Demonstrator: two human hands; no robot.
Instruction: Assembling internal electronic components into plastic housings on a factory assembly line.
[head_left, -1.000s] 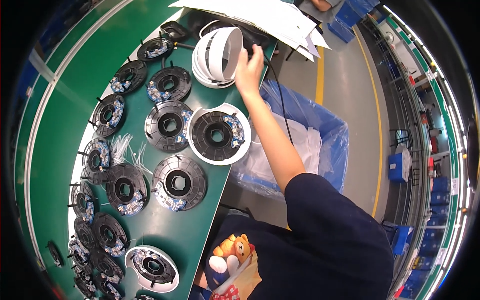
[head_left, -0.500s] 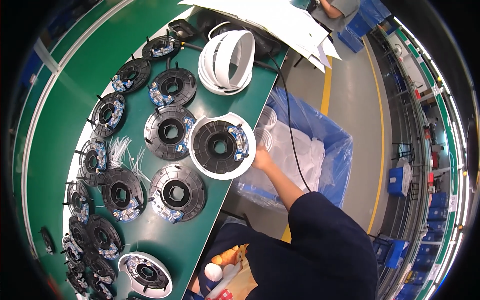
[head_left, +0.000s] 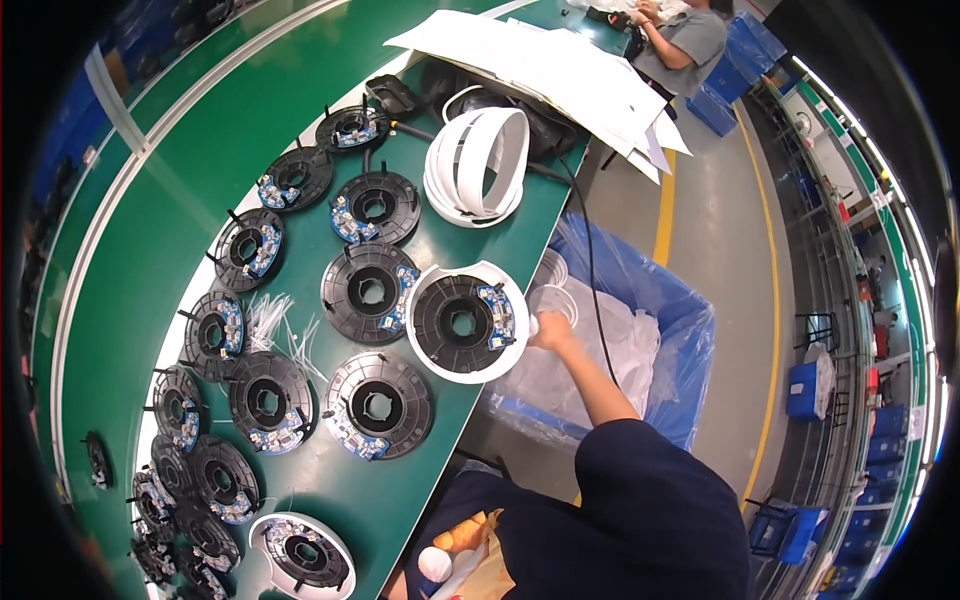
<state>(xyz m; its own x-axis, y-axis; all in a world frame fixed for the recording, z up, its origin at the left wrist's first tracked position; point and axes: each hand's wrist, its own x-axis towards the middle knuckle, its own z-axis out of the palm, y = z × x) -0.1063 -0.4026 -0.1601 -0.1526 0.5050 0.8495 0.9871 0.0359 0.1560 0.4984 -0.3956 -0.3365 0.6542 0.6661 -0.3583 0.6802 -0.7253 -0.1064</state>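
Observation:
My right hand (head_left: 548, 330) reaches past the table's right edge, over a blue bin (head_left: 690, 330) lined with clear plastic. Its fingers curl around the rim of a white round part (head_left: 556, 300) lying in the bin, with a second one (head_left: 550, 266) just beyond. Right beside the hand, on the green table (head_left: 200, 150), sits a white round housing (head_left: 428, 352) with a black disc and a blue circuit board inside. My left hand is out of sight.
Several black disc assemblies (head_left: 372, 290) with blue boards cover the table. A stack of white rings (head_left: 478, 165) stands at the far end next to white sheets (head_left: 560, 70). A black cable (head_left: 590, 260) hangs over the edge. Another person (head_left: 680, 40) works far off.
My right hand left the stack of white rings at the far end and came down to the bin beside the white housing.

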